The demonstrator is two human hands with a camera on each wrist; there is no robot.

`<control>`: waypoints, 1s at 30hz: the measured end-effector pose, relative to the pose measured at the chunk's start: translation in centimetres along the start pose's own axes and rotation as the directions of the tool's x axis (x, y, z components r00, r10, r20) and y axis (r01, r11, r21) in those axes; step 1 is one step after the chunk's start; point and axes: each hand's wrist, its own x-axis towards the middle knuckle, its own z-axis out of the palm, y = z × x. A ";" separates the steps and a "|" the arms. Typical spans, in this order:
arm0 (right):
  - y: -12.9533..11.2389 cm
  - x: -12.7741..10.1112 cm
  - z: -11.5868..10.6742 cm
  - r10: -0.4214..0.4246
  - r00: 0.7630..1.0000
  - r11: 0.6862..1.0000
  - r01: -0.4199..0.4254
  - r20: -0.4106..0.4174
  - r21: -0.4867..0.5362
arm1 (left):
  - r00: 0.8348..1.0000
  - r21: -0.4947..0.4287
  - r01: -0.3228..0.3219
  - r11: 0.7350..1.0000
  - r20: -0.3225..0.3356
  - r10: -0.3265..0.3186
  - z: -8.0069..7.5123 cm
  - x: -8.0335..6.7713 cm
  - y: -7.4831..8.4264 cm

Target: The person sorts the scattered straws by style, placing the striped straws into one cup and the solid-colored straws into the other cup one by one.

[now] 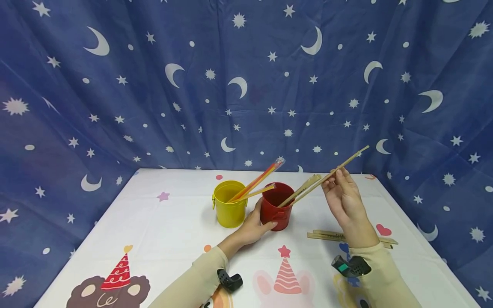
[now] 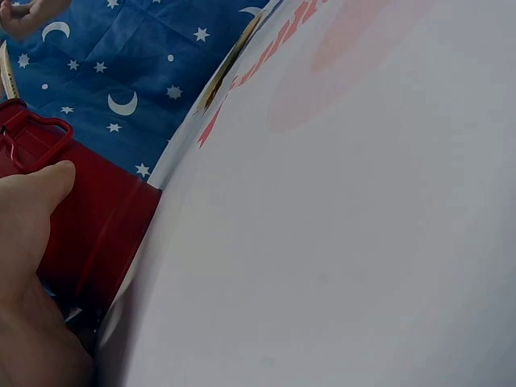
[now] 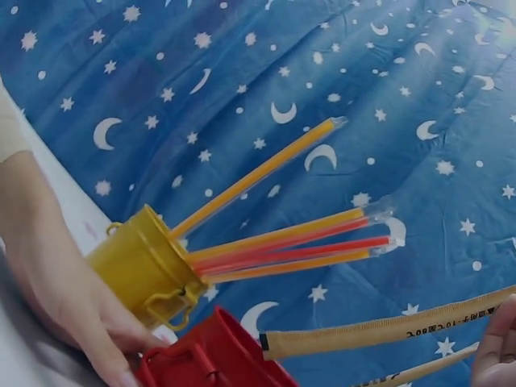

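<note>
A small red bucket (image 1: 276, 206) stands mid-table, and my left hand (image 1: 255, 226) grips its near left side; the thumb lies on the red wall (image 2: 89, 234) in the left wrist view. Wooden chopsticks (image 1: 302, 191) lean out of it to the right. My right hand (image 1: 342, 188) pinches one long wooden chopstick (image 1: 348, 163) whose lower end points into the red bucket (image 3: 214, 355). To its left a yellow bucket (image 1: 230, 203) holds several wrapped orange and red straws (image 1: 257, 180), also plain as straws (image 3: 282, 250) in the right wrist view.
More wooden chopsticks (image 1: 327, 235) lie flat on the white printed tablecloth (image 1: 165, 231) to the right of the red bucket, under my right forearm. A blue star-and-moon curtain (image 1: 246, 85) hangs behind and at both sides of the table.
</note>
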 end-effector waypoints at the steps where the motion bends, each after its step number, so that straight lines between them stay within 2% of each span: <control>1: 0.0 0.0 0.0 -0.001 1.000 1.000 0.001 -0.004 -0.002 | 1.000 -0.002 0.000 1.000 0.000 0.000 0.0 0.0 0.0; 5: 0.4 0.1 0.0 -0.020 0.999 0.999 0.018 -0.040 -0.042 | 1.000 -0.007 -0.007 1.000 -0.001 0.007 0.0 0.0 0.0; 10: 1.7 0.0 -0.3 -0.046 0.992 0.985 0.026 -0.118 -0.168 | 1.000 0.004 0.001 1.000 -0.003 -0.001 0.0 0.0 -0.2; 13: 2.4 0.0 -0.7 -0.049 0.984 0.974 0.009 -0.171 -0.228 | 1.000 0.009 0.002 1.000 -0.003 -0.002 0.0 0.1 -0.2; 22: 3.7 0.1 -1.4 -0.024 0.965 0.962 -0.049 -0.261 -0.270 | 1.000 0.018 0.017 1.000 -0.002 -0.017 0.1 0.1 -0.2; 30: 4.5 0.1 -1.7 0.001 0.938 0.925 -0.133 -0.347 -0.355 | 1.000 0.030 0.005 1.000 -0.007 -0.005 0.1 0.1 -0.2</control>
